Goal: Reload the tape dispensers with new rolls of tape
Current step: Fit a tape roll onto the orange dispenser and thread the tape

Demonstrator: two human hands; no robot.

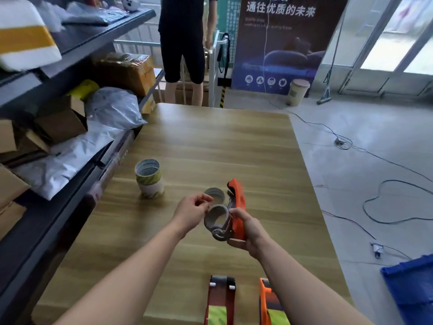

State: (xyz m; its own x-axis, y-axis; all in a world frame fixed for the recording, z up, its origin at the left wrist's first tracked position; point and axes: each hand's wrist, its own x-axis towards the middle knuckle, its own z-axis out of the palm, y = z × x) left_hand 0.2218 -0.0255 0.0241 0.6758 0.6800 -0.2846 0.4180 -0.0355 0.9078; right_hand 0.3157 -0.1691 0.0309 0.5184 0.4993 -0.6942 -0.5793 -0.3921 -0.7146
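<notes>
Dispensers (221, 299): three | right hand (248, 233) grips orange dispenser (239, 202) | left hand (191, 211) pinches grey core (216, 219) | stacked rolls (150, 181): two

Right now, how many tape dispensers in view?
3. Orange dispenser in the right hand; red dispenser and second orange dispenser at the table's near edge, both cut by the frame. More may lie below view.

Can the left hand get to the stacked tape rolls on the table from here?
Probably yes: the stacked tape rolls stand on open table just beyond the left hand, nothing between; it must first release the grey core on the orange dispenser.
</notes>
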